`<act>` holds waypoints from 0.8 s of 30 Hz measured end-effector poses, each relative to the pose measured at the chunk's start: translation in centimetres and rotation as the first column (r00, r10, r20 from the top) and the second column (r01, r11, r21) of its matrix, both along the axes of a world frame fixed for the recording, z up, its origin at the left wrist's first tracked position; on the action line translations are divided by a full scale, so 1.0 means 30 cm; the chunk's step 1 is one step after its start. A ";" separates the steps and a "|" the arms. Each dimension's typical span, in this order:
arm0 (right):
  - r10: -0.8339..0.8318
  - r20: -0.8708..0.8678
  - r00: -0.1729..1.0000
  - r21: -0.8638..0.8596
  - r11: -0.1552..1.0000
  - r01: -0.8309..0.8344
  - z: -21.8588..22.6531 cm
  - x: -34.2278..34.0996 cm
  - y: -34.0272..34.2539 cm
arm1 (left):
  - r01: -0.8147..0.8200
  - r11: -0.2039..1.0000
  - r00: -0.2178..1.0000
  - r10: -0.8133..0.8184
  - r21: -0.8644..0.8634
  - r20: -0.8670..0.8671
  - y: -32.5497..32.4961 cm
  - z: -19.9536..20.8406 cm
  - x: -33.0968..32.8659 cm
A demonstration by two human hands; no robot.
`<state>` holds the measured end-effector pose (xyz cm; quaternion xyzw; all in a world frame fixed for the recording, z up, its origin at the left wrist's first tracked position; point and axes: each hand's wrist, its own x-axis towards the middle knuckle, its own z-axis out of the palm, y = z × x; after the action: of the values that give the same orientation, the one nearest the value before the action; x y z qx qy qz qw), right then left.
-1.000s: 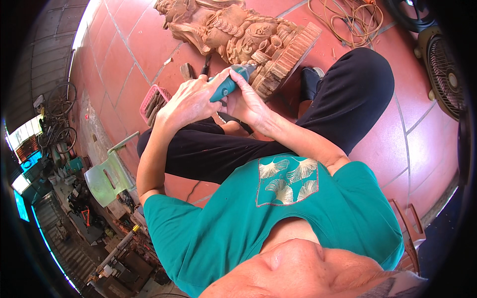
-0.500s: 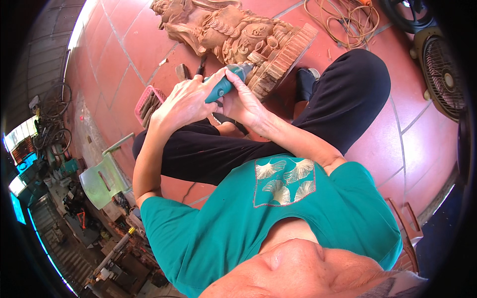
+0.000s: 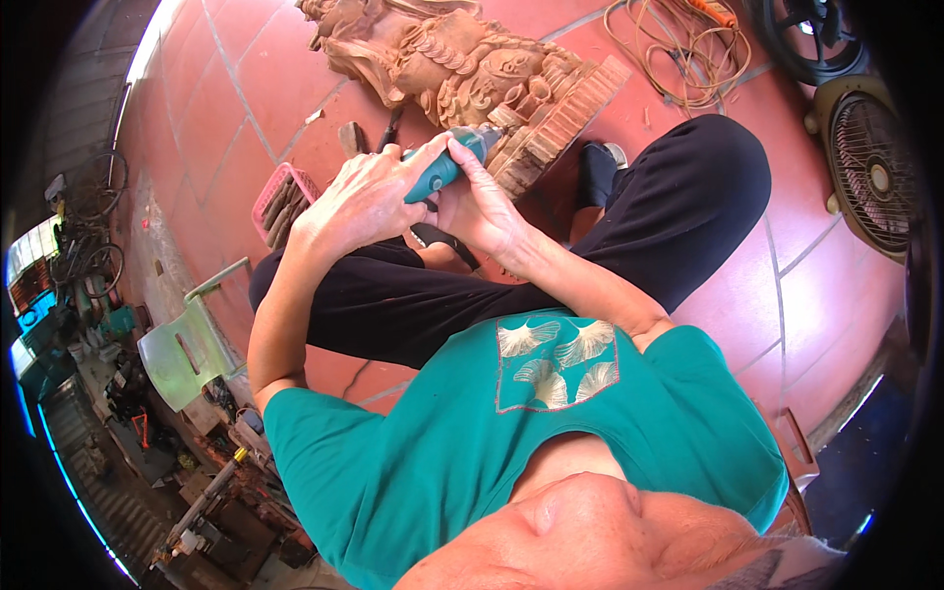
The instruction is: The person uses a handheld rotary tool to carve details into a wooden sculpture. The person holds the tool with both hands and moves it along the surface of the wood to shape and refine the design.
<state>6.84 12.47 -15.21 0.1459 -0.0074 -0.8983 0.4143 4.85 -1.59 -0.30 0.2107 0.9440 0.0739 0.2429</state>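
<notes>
My left hand [image 3: 356, 202] and my right hand [image 3: 482, 205] are both wrapped round a teal handheld rotary tool [image 3: 433, 180]. Its dark nose points up and to the right, at the lower part of a carved wooden statue [image 3: 472, 64]. The statue lies on its side on the floor, its ridged base towards my right knee. Whether the bit touches the wood is too small to tell. Beside my left hand, a pink basket [image 3: 264, 203] holds several brown sticks or tool handles. A brush-like wooden piece [image 3: 351, 138] lies just beyond the left hand.
Red tiles [image 3: 236, 118] surround my crossed legs. A coiled orange cord [image 3: 688, 59] lies at the far right, near a floor fan [image 3: 873, 177]. On the left are a pale green plastic chair [image 3: 185, 354], bicycles [image 3: 98, 226] and cluttered tools.
The view has shifted slightly, so the fan and chair sit a little differently in it. Both hands keep their grip on the rotary tool, nearly unmoved against the statue's base.
</notes>
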 end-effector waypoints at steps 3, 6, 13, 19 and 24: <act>-0.008 0.036 0.999 0.022 1.000 0.007 0.015 -0.004 0.006 | -0.039 0.999 0.996 0.041 -0.031 0.077 0.020 0.019 -0.017; -0.021 0.033 0.999 0.034 0.999 0.020 0.008 -0.013 0.013 | -0.028 0.999 0.996 0.030 -0.025 0.078 0.027 0.015 -0.026; -0.068 -0.023 0.997 0.064 0.996 0.069 0.053 -0.044 0.051 | 0.061 0.997 0.997 -0.059 0.052 -0.047 0.033 -0.007 -0.051; -0.147 -0.004 0.989 -0.012 0.989 0.147 0.035 -0.077 0.066 | 0.082 0.997 0.997 -0.082 0.006 -0.012 0.079 -0.001 -0.105; -0.185 0.011 0.983 -0.033 0.982 0.186 0.033 -0.102 0.084 | 0.180 0.982 0.981 -0.175 0.052 -0.086 0.107 -0.005 -0.144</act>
<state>3.79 14.98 -14.22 0.1410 -0.0379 -0.9322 0.3312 0.53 1.62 -0.44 0.3040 0.9280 0.0715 0.2034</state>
